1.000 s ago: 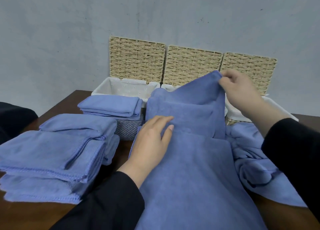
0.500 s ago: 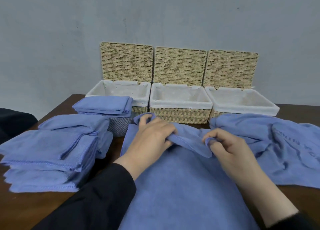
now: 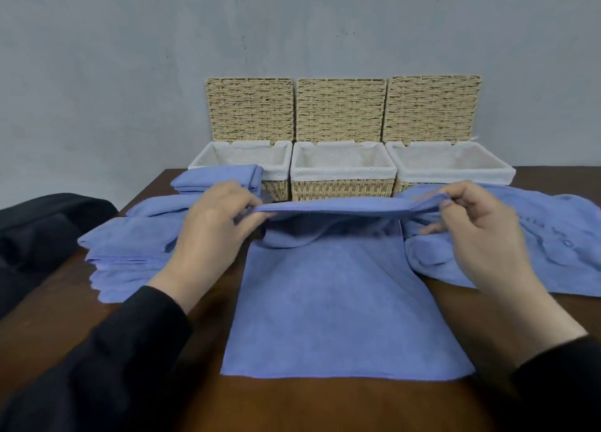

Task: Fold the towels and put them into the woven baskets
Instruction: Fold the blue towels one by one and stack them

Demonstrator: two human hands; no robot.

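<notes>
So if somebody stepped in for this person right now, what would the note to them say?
Left hand and right hand each pinch the far edge of the towel, lifted off the table.
Folded towels are stacked at left; a crumpled towel lies at right.
The three woven baskets show no towels inside.
Left: finish this fold, fold the crumpled one, fill the baskets.

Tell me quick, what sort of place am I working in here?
Likely a plain indoor folding station rather than a lived-in room: a dark wooden table against a bare grey wall, three lined woven baskets in a row, and a stack of folded blue towels.
</notes>
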